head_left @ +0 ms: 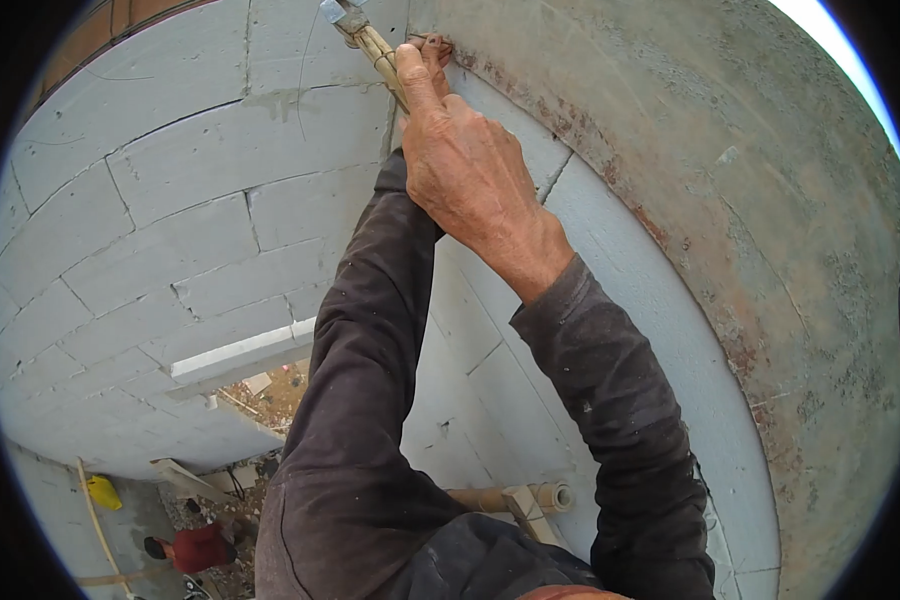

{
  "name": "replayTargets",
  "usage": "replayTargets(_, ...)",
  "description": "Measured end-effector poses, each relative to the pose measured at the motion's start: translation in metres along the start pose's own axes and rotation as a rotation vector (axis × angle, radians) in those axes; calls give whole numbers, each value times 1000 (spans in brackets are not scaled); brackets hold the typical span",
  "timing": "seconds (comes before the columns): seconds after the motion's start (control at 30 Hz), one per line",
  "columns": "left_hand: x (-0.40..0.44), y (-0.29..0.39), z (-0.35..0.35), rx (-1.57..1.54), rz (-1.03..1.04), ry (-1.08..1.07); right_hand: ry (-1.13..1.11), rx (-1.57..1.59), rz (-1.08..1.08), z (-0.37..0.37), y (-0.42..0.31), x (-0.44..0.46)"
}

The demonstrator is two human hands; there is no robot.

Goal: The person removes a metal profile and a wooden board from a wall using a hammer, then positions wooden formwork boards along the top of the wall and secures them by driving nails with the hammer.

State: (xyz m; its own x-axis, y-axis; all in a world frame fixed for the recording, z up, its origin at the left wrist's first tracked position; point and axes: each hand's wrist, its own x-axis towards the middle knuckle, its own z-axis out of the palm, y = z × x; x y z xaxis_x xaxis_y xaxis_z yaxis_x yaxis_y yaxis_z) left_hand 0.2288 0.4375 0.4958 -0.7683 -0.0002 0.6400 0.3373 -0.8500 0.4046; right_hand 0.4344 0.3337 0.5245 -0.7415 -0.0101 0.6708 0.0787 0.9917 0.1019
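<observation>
Pale wood forms the handle of the hammer [377,50], which in the head view lies at the top, left of centre, its metal head [342,15] tilted up and to the left, close to the picture's upper edge. Below and to the right of that head, the right hand [465,165] is closed around the lower handle, with one digit stretched up along the wood; the handle's end is lost behind it. Just beyond the right hand lies the left hand [433,62], mostly covered by it, so that only some fingertips show, to the right of the handle and near the rusty edge of the concrete slab [750,230] (whether they are clasped on anything, I cannot tell). Both forearms, in dark sleeves [610,380], reach up from the bottom and meet near the tool.

To the left of the arms, the wall of light grey blocks [180,230] curves away, its joints dark in places, with a white beam [240,350] above an opening. To the right, the mottled slab fills most of that side. Between the arms, low down, a round pipe [485,498] runs sideways. Far below at the lower left, a person in red [200,548] is near a yellow object [103,492] and a slender pole [98,520].
</observation>
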Motion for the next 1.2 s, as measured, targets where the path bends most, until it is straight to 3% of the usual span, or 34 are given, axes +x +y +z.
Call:
replayTargets(0.37,-22,11,0,-79,-13,-36,27,-240,-43,12,30,47)
replayTargets(0.53,-34,19,-1,-108,-23,-53,64,-452,-79,12,9,40)
replayTargets(0.63,-37,20,-5,-127,-25,-55,24,-395,-43,11,6,39)
replayTargets(0.7,-34,19,-5,-139,-36,-44,-203,-334,56,3,13,41)
replayTargets(0.73,-31,19,-5,-144,-43,-45,-196,-334,67,9,13,42)
replayTargets(0.8,-32,23,-5,-164,-36,-47,76,-405,18,32,15,49)
replayTargets(0.93,-29,25,-12,-187,-34,-43,118,-417,-97,18,3,33)
replayTargets(1.0,-25,22,-13,-201,-45,-41,355,-553,-284,21,8,30)
replayTargets(1.03,-23,20,-11,-206,-52,-37,356,-555,-285,16,12,33)
replayTargets(1.1,-25,17,-9,-217,-81,-26,-234,-397,37,6,17,39)
replayTargets(1.2,-33,29,-9,-244,-71,-35,-44,-496,68,11,-5,45)
